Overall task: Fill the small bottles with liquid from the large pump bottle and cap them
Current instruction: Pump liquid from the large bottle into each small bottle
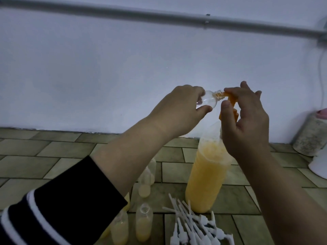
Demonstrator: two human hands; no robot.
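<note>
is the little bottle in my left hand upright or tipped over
Tipped. The small bottle lies roughly sideways in the left hand, its open neck against the orange pump nozzle.

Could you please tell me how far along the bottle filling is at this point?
Several small clear bottles on the tiled floor already hold yellow liquid, uncapped. In hand: the left hand holds an empty small clear bottle at the large bottle's orange pump, under the right hand. The white caps lie unused.

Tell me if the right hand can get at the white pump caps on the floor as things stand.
Probably not at once: the right hand is up on the orange pump head. Once let go, the white pump caps lie uncovered below it, beside the large bottle.
</note>
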